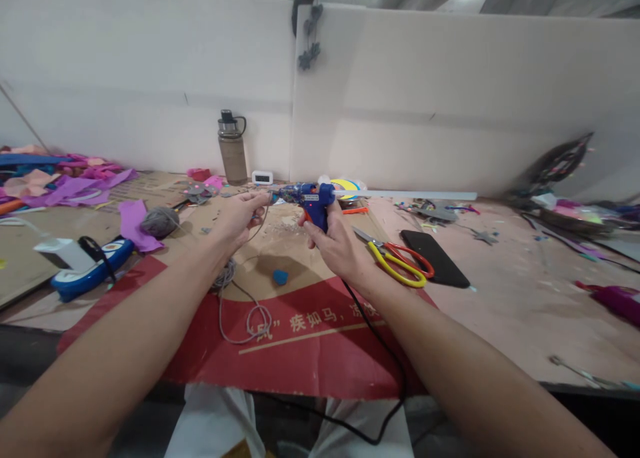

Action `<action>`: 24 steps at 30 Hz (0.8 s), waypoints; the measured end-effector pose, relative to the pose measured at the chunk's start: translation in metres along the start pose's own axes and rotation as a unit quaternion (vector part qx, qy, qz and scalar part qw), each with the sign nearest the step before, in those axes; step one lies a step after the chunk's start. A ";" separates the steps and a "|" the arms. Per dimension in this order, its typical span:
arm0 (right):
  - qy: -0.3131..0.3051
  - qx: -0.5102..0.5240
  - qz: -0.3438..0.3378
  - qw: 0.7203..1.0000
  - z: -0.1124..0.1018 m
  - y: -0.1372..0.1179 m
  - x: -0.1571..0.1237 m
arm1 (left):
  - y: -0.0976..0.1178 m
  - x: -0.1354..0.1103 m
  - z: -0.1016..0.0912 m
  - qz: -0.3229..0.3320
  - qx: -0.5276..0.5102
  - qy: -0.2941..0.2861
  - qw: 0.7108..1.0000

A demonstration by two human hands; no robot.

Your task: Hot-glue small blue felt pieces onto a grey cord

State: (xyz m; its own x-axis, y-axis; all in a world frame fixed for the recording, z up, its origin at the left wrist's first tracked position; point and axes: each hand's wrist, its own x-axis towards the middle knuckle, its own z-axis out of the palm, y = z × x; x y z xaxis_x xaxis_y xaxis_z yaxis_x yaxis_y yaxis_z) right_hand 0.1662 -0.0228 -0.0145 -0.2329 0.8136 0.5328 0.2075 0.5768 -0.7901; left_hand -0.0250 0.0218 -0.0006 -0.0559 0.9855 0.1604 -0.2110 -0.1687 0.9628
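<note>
My right hand [336, 245] is closed round the grip of a blue hot glue gun [313, 199], its nozzle pointing left toward my left hand. A black cord [383, 351] runs from the gun down past my right forearm. My left hand [243, 215] pinches a grey yarn strand [249, 318] right at the nozzle; the strand trails down and loops on the red and brown cardboard [300, 341]. A small blue piece [281, 277] lies on the cardboard between my forearms.
Yellow and orange scissors [397, 258] and a black phone [437, 265] lie right of my right hand. A grey yarn ball [159, 221], purple felt scraps [75, 188], a water bottle [233, 148] and a small white clock [262, 177] stand left and behind. White panels back the table.
</note>
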 end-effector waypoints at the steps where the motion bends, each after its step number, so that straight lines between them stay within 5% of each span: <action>1: 0.002 -0.003 -0.001 1.000 0.000 0.001 0.000 | 0.000 0.000 0.000 0.000 0.003 0.003 1.000; 24: -0.007 -0.047 -0.018 0.999 -0.003 0.001 0.000 | 0.004 -0.002 0.001 0.010 0.002 0.006 1.000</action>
State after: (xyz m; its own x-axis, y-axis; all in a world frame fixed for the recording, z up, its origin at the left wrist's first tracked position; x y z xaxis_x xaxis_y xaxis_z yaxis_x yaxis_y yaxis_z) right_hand 0.1695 -0.0224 -0.0142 -0.2555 0.7915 0.5551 0.2878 0.6104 -0.7379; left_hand -0.0246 0.0188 0.0032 -0.0713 0.9817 0.1766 -0.2052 -0.1877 0.9606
